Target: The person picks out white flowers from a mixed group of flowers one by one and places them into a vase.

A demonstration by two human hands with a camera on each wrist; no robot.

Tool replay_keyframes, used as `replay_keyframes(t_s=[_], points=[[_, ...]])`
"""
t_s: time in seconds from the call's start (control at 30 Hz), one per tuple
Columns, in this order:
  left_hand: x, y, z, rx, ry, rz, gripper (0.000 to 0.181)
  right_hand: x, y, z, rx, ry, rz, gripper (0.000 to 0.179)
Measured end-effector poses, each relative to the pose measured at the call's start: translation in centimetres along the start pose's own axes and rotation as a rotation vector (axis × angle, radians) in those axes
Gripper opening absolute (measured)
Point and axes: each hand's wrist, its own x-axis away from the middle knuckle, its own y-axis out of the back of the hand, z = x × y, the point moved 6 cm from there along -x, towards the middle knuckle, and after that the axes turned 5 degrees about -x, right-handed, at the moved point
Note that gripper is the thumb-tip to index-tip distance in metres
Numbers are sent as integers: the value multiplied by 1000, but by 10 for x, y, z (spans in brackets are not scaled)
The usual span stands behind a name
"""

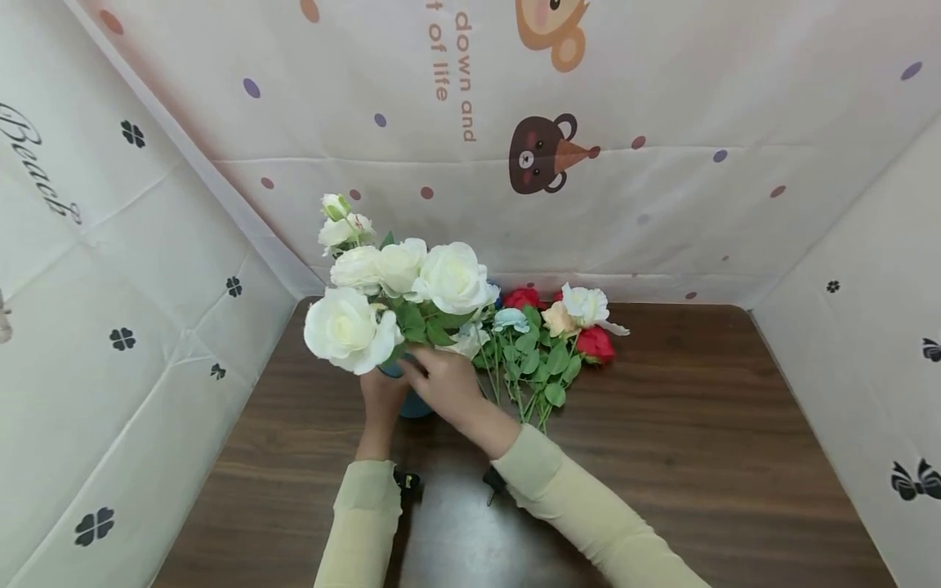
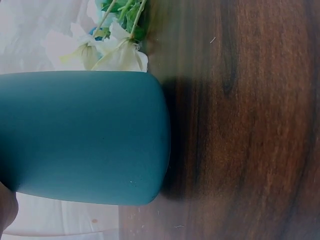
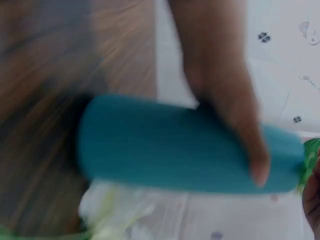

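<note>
A teal vase (image 2: 85,140) stands upright on the brown table; its lower part fills much of the left wrist view. My left hand (image 1: 385,399) grips the vase's upper part, with the thumb along its side in the right wrist view. Large white roses (image 1: 452,278) with green leaves rise above the vase mouth. At the mouth, my right hand (image 1: 447,384) pinches a green flower stem (image 3: 311,155); its fingertips are partly hidden by leaves, and only its edge shows in the right wrist view.
More artificial flowers lie on the table (image 1: 698,425) right of the vase: red roses (image 1: 595,345), a light blue flower (image 1: 510,319), a peach one (image 1: 560,318) and white ones (image 1: 586,305), with long green stems. Patterned white cloth (image 1: 662,220) walls the back and both sides.
</note>
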Motion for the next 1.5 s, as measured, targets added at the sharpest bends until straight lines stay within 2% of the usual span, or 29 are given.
replay_keyframes(t_s=[0.03, 0.07, 0.13, 0.2, 0.3, 0.4, 0.47, 0.53, 0.63, 0.7, 0.73, 0.93, 1.07, 1.37, 1.5], points=[[0, -1, 0, 18, 0, -1, 88, 5, 6, -7, -2, 28, -17, 7], [0, -2, -1, 26, 3, 1, 96, 11, 12, -16, 3, 44, -34, 16], [0, -4, -1, 20, 1, -6, 105, 25, 25, -43, 2, -9, -24, 25], [0, -4, -1, 30, 13, -12, 107, 41, 39, -78, -6, -144, 12, 27], [1, -5, 0, 34, 63, -4, 104, 71, 68, -135, 9, -426, 52, 25], [3, -7, 1, 46, 81, 13, 101, 100, 104, -182, 26, -666, 38, 25], [4, -7, 1, 60, 76, 16, 101, 115, 123, -206, 27, -795, 39, 27], [4, -5, 0, 70, 67, 7, 102, 125, 134, -224, -91, -938, 64, 32], [4, -4, -1, 73, 59, -1, 102, 133, 139, -242, -329, -1136, 89, 40], [3, -3, 0, 68, 61, 1, 102, 133, 138, -247, -469, -1247, 81, 44], [3, -3, 0, 69, 61, 2, 103, 132, 137, -249, -504, -1277, 82, 45], [3, -2, 2, 52, 75, 0, 103, 124, 125, -257, -523, -1364, 122, 49], [3, -2, 2, 60, 89, 8, 100, 127, 117, -263, -475, -1406, 159, 49], [2, -3, 1, 44, 71, 10, 101, 124, 105, -267, -335, -1338, 165, 38], [1, -1, 3, 50, 61, 2, 102, 119, 103, -267, -330, -1334, 136, 37]])
